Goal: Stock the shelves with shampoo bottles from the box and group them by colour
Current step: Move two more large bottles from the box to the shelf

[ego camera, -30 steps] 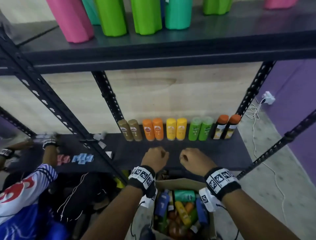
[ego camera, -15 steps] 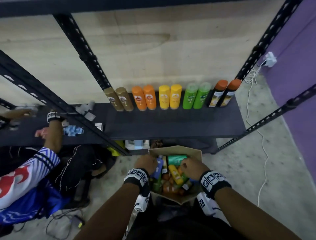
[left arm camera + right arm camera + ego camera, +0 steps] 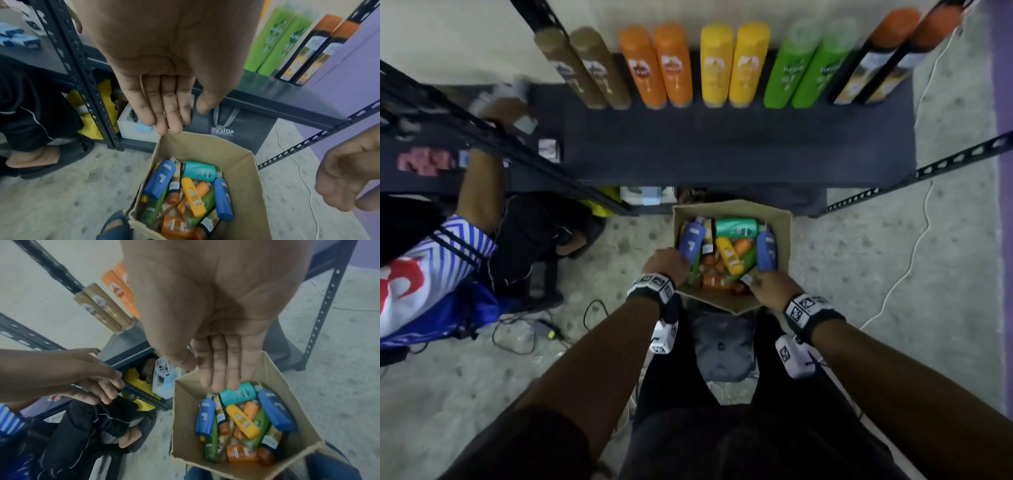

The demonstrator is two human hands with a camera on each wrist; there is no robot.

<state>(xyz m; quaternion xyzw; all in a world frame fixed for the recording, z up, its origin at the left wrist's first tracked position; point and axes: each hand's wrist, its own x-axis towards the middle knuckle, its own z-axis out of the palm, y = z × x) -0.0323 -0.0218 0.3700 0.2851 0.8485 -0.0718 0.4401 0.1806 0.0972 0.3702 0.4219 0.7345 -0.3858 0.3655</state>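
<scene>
An open cardboard box (image 3: pixel 774 219) stands on the floor in front of the shelf. It holds two blue bottles (image 3: pixel 692 240) (image 3: pixel 767 255), a teal one (image 3: pixel 736 228), a yellow one (image 3: pixel 729 257) and several orange, green and dark ones. My left hand (image 3: pixel 667 263) hovers at the box's left edge, fingers straight (image 3: pixel 170 113), holding nothing. My right hand (image 3: pixel 770 287) hangs over the near right corner, open and empty (image 3: pixel 218 369). On the dark shelf board (image 3: pixel 722 147) stand pairs of brown, orange, yellow, green and black orange-capped bottles (image 3: pixel 717 65).
Another person (image 3: pixel 431 274) crouches at the left, one hand (image 3: pixel 500 113) on the neighbouring shelf. Black slotted uprights (image 3: pixel 962 157) flank the bay. A dark bag (image 3: pixel 226 129) and a white box sit under the shelf. Cables (image 3: pixel 541 329) trail over the concrete floor.
Both hands came down from shelf height to the box on the floor and their fists opened. The head view tilted down, so the upper shelf is out of sight.
</scene>
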